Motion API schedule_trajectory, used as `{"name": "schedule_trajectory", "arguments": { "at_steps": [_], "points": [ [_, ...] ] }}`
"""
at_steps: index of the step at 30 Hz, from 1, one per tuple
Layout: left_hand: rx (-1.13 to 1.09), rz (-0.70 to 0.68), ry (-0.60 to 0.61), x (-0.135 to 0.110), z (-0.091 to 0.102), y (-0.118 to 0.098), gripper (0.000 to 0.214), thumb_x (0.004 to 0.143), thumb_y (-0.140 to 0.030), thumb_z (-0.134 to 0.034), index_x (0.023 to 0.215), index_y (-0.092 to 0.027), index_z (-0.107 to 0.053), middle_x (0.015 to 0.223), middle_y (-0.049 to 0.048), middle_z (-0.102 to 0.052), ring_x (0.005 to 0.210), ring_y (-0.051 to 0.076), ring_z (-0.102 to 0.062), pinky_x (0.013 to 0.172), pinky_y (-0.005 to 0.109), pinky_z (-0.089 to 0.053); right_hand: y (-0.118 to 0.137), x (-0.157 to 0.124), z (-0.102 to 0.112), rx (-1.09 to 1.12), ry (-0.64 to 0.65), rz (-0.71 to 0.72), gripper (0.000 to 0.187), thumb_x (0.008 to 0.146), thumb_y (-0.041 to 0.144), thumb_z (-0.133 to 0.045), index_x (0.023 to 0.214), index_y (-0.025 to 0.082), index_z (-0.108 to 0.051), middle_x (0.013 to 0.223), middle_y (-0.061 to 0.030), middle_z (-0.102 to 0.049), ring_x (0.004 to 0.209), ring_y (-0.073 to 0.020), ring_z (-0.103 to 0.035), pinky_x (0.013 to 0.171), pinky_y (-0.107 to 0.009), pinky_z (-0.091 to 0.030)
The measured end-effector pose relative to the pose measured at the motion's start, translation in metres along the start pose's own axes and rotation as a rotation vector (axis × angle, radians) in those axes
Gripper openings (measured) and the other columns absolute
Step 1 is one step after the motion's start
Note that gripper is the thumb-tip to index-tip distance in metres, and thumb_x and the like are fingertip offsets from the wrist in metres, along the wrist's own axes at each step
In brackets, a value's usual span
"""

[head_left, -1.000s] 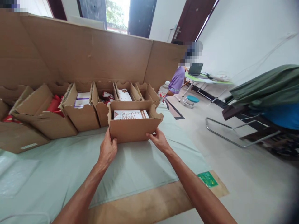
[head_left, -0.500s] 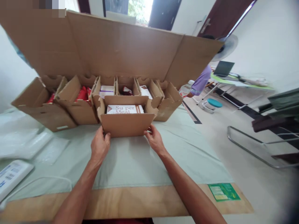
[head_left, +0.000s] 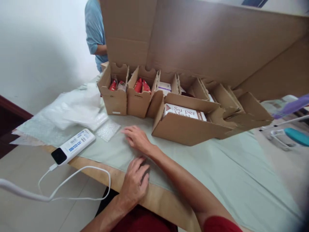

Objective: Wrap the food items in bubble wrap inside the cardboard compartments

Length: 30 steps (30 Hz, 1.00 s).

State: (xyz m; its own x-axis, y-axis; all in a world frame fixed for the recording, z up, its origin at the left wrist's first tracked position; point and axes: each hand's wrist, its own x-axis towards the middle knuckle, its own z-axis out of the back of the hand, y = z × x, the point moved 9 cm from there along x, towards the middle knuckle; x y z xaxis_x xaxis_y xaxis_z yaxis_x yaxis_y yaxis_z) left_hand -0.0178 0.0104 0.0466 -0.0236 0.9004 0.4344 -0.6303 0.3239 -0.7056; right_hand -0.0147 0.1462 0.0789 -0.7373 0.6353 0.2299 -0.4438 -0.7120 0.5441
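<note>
My right hand (head_left: 137, 138) is stretched out flat above the green cloth, its fingers pointing at the bubble wrap (head_left: 109, 130) but apart from it. Nearer to me, by the table's edge, my left hand (head_left: 135, 180) has loosely bent, separated fingers and holds nothing. To the right of my hands stands an open cardboard bin (head_left: 193, 130), holding a white box (head_left: 184, 112) printed "Su-per Meal". Behind it a row of cardboard bins (head_left: 116, 103) holds red packets (head_left: 142, 85) and a white box with a purple stripe (head_left: 164, 87).
A tall cardboard panel (head_left: 205, 42) rises behind the bins. On the left lie clear plastic bags (head_left: 74, 104) and a white power bank (head_left: 73, 146) with a white cable (head_left: 109, 180). A person in a blue shirt (head_left: 94, 29) stands at the back left. A teal stool (head_left: 298, 137) is at the right.
Both hands have let go of the bin with the "Su-per Meal" box. My right hand has swung left across the table, and my left hand has drawn back. The view has turned left.
</note>
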Motion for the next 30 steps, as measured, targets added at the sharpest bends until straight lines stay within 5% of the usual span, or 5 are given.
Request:
{"name": "schedule_trajectory", "arguments": {
  "at_steps": [8,15,19,24,30],
  "points": [
    [-0.125,0.11,-0.286,-0.001,0.035,0.017,0.031,0.091,-0.008,-0.049,0.113,-0.022,-0.065,0.121,0.0124,-0.069,0.118,0.024,-0.066,0.099,0.043,-0.058,0.019,0.089,-0.059,-0.227,0.155,0.069,0.028,0.097,0.006,-0.051,0.103,0.018,-0.075,0.128,-0.0146,-0.07,0.119,-0.0299,-0.057,0.101,-0.048,-0.048],
    [0.011,0.0,-0.384,-0.013,0.078,-0.011,0.037,0.093,-0.011,-0.052,0.127,-0.025,-0.059,0.128,0.0117,-0.057,0.137,0.029,-0.05,0.11,0.05,-0.048,-0.01,-0.071,0.052,0.034,-0.175,-0.052,0.036,0.09,0.004,-0.046,0.098,0.025,-0.074,0.139,-0.0091,-0.065,0.129,-0.0257,-0.059,0.107,-0.047,-0.049],
    [0.122,-0.057,-0.214,0.005,0.062,-0.025,0.03,0.095,-0.025,-0.057,0.122,-0.026,-0.067,0.143,0.0132,-0.052,0.148,0.036,-0.038,0.119,0.06,-0.035,-0.042,-0.181,0.094,0.121,-0.365,-0.335,0.034,0.085,0.007,-0.049,0.092,0.027,-0.076,0.142,-0.0068,-0.063,0.128,-0.0252,-0.062,0.109,-0.046,-0.048],
    [0.285,0.018,0.085,0.024,0.004,-0.009,0.043,0.086,-0.045,-0.069,0.123,-0.023,-0.07,0.147,0.0176,-0.057,0.14,0.041,-0.048,0.12,0.066,-0.027,-0.062,-0.277,0.099,0.22,-0.555,-0.623,0.027,0.088,0.016,-0.051,0.088,0.025,-0.077,0.14,-0.009,-0.066,0.127,-0.027,-0.063,0.107,-0.046,-0.049],
    [0.317,0.072,0.068,0.02,-0.002,0.004,0.03,0.089,-0.039,-0.059,0.109,-0.022,-0.073,0.123,0.0149,-0.071,0.127,0.038,-0.06,0.116,0.06,-0.034,-0.06,-0.327,0.089,0.317,-0.692,-0.732,0.026,0.093,0.02,-0.05,0.087,0.025,-0.075,0.14,-0.0078,-0.066,0.125,-0.0257,-0.064,0.1,-0.041,-0.052]
  ]
}}
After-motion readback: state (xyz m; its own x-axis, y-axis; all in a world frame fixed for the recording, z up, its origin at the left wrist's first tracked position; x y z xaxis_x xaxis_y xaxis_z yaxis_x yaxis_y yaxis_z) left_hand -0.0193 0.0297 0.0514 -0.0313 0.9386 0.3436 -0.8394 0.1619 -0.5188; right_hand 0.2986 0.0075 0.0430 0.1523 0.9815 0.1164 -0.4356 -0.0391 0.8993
